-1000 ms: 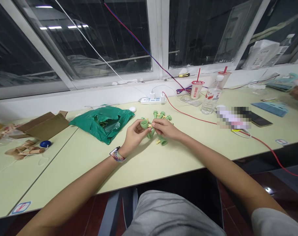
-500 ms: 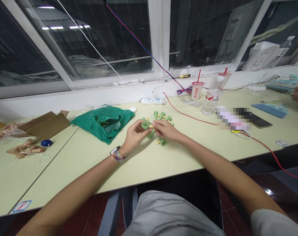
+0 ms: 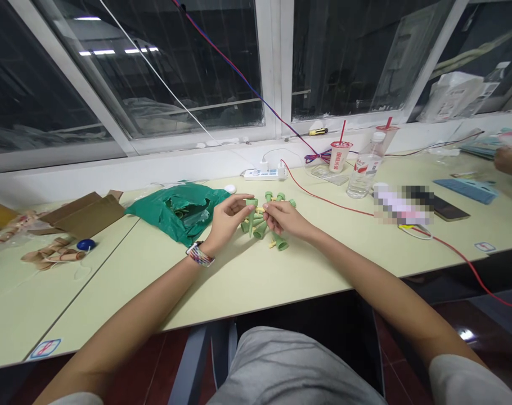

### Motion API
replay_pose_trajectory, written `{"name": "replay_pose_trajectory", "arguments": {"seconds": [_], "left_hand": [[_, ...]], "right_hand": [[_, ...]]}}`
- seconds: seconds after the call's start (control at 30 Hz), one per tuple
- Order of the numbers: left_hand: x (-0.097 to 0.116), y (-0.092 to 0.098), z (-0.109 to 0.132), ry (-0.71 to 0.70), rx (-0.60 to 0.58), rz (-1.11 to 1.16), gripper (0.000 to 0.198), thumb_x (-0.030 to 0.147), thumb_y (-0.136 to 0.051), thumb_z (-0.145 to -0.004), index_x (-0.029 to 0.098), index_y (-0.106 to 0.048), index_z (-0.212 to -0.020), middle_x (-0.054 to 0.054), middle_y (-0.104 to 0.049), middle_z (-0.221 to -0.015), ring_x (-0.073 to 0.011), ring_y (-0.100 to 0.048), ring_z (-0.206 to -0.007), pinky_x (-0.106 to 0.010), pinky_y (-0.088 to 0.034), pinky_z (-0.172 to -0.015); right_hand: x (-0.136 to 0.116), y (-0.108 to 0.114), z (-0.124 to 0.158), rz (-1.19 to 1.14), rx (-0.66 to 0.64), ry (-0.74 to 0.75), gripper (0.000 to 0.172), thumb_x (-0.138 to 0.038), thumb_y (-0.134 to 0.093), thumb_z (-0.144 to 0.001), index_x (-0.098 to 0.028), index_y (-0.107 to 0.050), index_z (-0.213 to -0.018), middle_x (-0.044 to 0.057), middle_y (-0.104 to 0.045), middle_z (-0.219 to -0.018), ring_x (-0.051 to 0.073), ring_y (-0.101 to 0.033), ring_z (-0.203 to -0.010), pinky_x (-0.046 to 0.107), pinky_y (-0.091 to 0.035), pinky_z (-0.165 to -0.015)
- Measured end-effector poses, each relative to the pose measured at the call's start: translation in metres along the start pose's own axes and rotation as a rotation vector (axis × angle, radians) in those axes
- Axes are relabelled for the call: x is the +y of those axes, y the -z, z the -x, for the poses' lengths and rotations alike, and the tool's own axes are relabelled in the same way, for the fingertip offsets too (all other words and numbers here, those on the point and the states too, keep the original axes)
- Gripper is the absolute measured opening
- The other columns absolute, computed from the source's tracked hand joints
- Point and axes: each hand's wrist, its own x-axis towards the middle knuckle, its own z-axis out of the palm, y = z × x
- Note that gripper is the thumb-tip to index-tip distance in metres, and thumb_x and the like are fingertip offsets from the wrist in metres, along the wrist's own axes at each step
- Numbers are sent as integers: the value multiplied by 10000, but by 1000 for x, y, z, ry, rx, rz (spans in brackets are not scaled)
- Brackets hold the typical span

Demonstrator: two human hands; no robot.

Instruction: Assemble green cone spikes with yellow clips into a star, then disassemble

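Observation:
A green plant watering spike [image 3: 251,218], with a cup-like top and a pointed end, hangs upright between my hands above the table. My left hand [image 3: 228,221] grips it near its top with thumb and fingers. With thumb and fingertips pinched, my right hand [image 3: 287,219] holds the small yellow valve [image 3: 260,210] at the spike's side; the fingers partly hide it. Several more green spikes with yellow valves lie in a loose cluster beneath and behind my hands, one green spike [image 3: 282,244] below my right hand.
A torn green plastic bag [image 3: 163,216] lies to the left, beside a cardboard box [image 3: 87,216] and wooden toy pieces [image 3: 53,253]. Behind are a power strip [image 3: 264,174], a drink cup [image 3: 339,157] and a water bottle [image 3: 363,174]. A red cable [image 3: 323,201] crosses the table. Another person's hand [image 3: 511,162] shows far right.
The spike has turned from showing its open cup toward me to hanging upright, point down. My left hand's fingers have straightened somewhat. The other person's hand has shifted left, with something pinkish near it.

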Motion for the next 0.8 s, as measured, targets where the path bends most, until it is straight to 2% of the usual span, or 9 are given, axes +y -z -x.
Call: {"name": "replay_pose_trajectory", "arguments": {"seconds": [0.07,0.13,0.2,0.27,0.4,0.47,0.63,0.8], "left_hand": [[-8,3,-16,28,28,45,424,490,-887,-820,198,-811,-1119,-36,-700,-826,-179,-641,-757,-328,-575,-746],[-20,7,-35,91,113,106,475,491,-923,-763,182,-793,-1099,-53,-735,-859,-195,-678,-806,-350,-610,-774],[-34,12,-54,188,206,170,458,442,-956,-705,170,-765,-1020,-53,-737,-859,-188,-695,-816,-358,-626,-816],[-47,14,-71,269,280,192,387,382,-952,-705,164,-721,-927,-36,-713,-835,-160,-690,-775,-361,-630,-854],[-68,12,-90,325,253,105,308,316,-910,-746,164,-660,-842,-25,-690,-812,-139,-687,-743,-361,-629,-880],[-76,8,-95,334,229,59,300,311,-903,-746,158,-657,-826,-33,-692,-796,-153,-700,-749,-365,-628,-875],[-96,3,-103,331,189,-125,287,364,-883,-738,166,-692,-821,-59,-729,-782,-217,-729,-791,-366,-603,-830],[-109,8,-106,283,188,-369,229,382,-870,-724,198,-746,-781,-97,-794,-882,-290,-725,-931,-379,-541,-908]], "right_hand": [[-2,5,3,89,66,36,336,-426,-466,-1083,-212,-603,-863,-37,-628,-636,126,-539,-495,267,-417,-555],[-4,13,12,292,113,122,279,-366,-509,-1066,-207,-656,-891,-21,-657,-701,139,-581,-597,277,-437,-633],[-4,21,25,545,98,216,220,-307,-574,-1036,-200,-729,-923,15,-700,-820,152,-612,-715,290,-445,-706],[-2,25,41,744,58,279,168,-291,-644,-1009,-206,-788,-1003,52,-722,-965,170,-641,-823,301,-453,-753],[3,20,68,944,-2,319,207,-351,-729,-983,-245,-810,-1141,85,-708,-1117,220,-667,-1009,318,-480,-810],[6,15,75,1004,-38,318,223,-360,-741,-975,-244,-807,-1154,93,-701,-1133,230,-663,-1026,328,-489,-825],[13,11,76,1076,-39,299,183,-291,-700,-987,-227,-794,-1130,92,-689,-1124,224,-655,-1009,329,-482,-816],[18,14,71,1102,-4,255,186,-284,-643,-1023,-218,-773,-1139,99,-679,-1146,220,-649,-1000,323,-467,-778]]}}
